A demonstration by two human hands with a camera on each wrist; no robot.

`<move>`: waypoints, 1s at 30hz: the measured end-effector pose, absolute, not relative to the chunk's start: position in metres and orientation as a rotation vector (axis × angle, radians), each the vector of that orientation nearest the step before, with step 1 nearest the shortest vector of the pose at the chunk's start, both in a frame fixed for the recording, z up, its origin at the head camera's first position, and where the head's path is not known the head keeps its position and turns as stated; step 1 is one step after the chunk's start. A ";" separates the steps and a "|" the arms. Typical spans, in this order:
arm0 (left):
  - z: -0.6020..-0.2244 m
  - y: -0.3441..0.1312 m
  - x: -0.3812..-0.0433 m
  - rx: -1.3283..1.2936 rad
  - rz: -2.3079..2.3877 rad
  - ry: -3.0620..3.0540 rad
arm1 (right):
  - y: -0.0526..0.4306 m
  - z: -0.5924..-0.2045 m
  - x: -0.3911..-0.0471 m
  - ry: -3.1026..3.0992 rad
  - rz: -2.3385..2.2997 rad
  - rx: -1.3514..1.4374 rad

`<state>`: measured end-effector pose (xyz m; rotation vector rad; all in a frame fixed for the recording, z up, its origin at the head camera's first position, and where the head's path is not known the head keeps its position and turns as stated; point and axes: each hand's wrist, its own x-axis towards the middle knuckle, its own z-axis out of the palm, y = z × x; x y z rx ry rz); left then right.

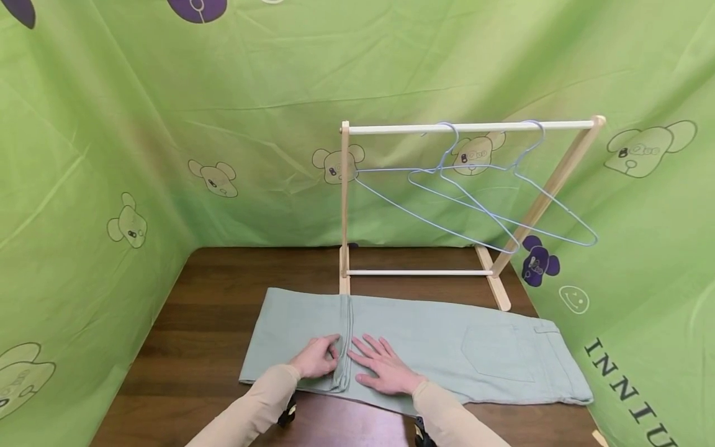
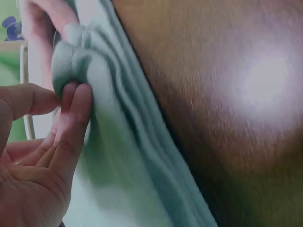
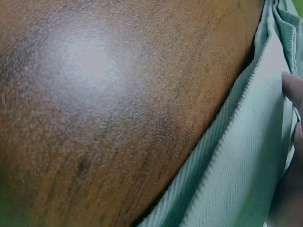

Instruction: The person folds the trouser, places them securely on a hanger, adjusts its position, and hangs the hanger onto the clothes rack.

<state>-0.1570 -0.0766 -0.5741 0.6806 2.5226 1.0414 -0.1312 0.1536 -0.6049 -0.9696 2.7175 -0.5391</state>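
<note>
Pale green trousers [image 1: 413, 323] lie sideways on the table, waistband and back pocket at the right. A leg is folded over, and its layered hem makes a raised ridge left of centre. At that ridge my left hand [image 1: 318, 358] pinches the cloth between thumb and curled fingers; the left wrist view shows the fingertips [image 2: 78, 97] at a rolled edge of the fabric. Just right of the ridge, my right hand [image 1: 385, 367] lies flat on the trousers with its fingers spread. Only part of it shows at the edge of the right wrist view.
Behind the trousers stands a wooden rack [image 1: 344, 205] with a white top bar [image 1: 391, 130]. Two lilac wire hangers hang from it, one left [image 1: 413, 214] and one right [image 1: 570, 214]. Green printed cloth [image 1: 268, 81] encloses the brown table [image 1: 184, 347] at the back and sides.
</note>
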 end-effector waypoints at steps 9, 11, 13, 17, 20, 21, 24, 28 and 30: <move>-0.590 -0.085 -0.158 0.784 1.048 2.516 | 0.156 -0.603 -0.132 2.659 -0.828 -0.929; -0.591 -0.092 -0.158 0.813 0.935 2.608 | 0.154 -0.604 -0.132 2.660 -0.918 -0.888; -0.593 -0.099 -0.158 0.822 0.804 2.723 | 0.151 -0.602 -0.133 2.664 -1.004 -0.815; -0.595 -0.113 -0.161 0.686 0.740 2.841 | 0.138 -0.595 -0.137 2.599 -1.234 -0.579; -0.599 -0.123 -0.165 0.554 0.741 2.870 | 0.126 -0.587 -0.139 2.482 -1.434 -0.364; -0.601 -0.127 -0.166 0.512 0.729 2.876 | 0.122 -0.584 -0.140 2.433 -1.500 -0.280; -0.607 -0.138 -0.171 0.394 0.709 2.913 | 0.112 -0.580 -0.143 2.348 -1.616 -0.089; -0.608 -0.153 -0.178 0.193 0.800 2.955 | 0.102 -0.581 -0.147 2.387 -1.616 0.006; -0.605 -0.159 -0.180 0.064 0.877 2.945 | 0.098 -0.583 -0.148 2.429 -1.592 0.022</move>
